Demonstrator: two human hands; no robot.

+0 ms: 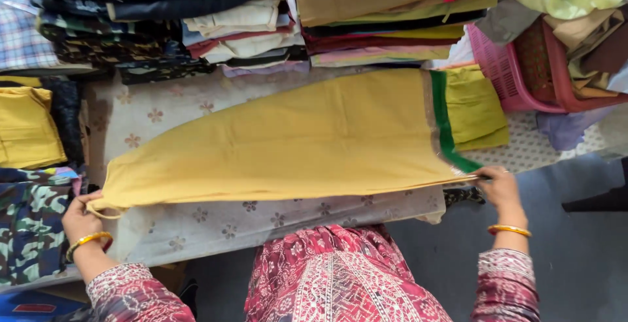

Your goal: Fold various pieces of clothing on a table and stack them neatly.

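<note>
The left hand (80, 217) is closed on the narrow end of a mustard-yellow garment (294, 142), pinching the cloth near a loose loop of drawstring at that corner. The right hand (500, 186) is well apart from it, at the far end of the same piece, its fingers nipped shut on the lower corner where a green border band (446, 126) runs across the wide hem. Between the two hands the garment lies stretched out flat on a pale cloth with a flower print (196, 227) that covers the table. Each wrist wears a gold bangle, and the sleeves are dark red with a pale pattern.

Behind the garment, folded clothes rise in stacks: a dark pile (131, 28) toward the left and a stack of tan, green, yellow and pink pieces (386, 21) toward the right. A pink plastic basket (500, 70) holding more cloth stands at the right. Folded yellow cloth (23, 126) and a camouflage piece (29, 224) lie beside the left hand.
</note>
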